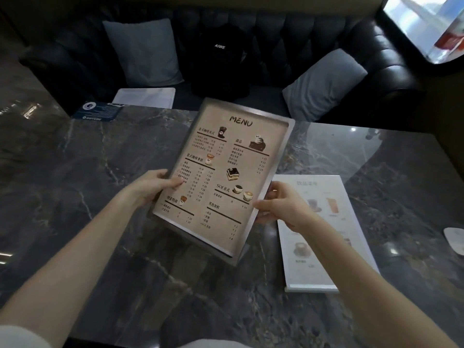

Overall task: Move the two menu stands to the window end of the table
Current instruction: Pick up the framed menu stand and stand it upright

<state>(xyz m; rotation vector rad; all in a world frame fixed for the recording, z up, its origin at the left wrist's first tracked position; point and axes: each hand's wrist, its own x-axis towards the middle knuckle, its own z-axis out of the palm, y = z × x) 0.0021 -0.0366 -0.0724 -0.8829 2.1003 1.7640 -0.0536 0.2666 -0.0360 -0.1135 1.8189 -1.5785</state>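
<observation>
Marble table (pixel 100 172); "MENU" stand (pixel 223 177) between both hands.

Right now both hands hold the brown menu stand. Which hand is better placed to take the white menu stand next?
The right hand, probably. The white menu stand lies on the table directly beside and under it, toward the window. The left hand is across the brown menu stand.

Head cam, single view, looks fwd & down, close over table (pixel 100 197) toward sofa (pixel 276 33)
</observation>
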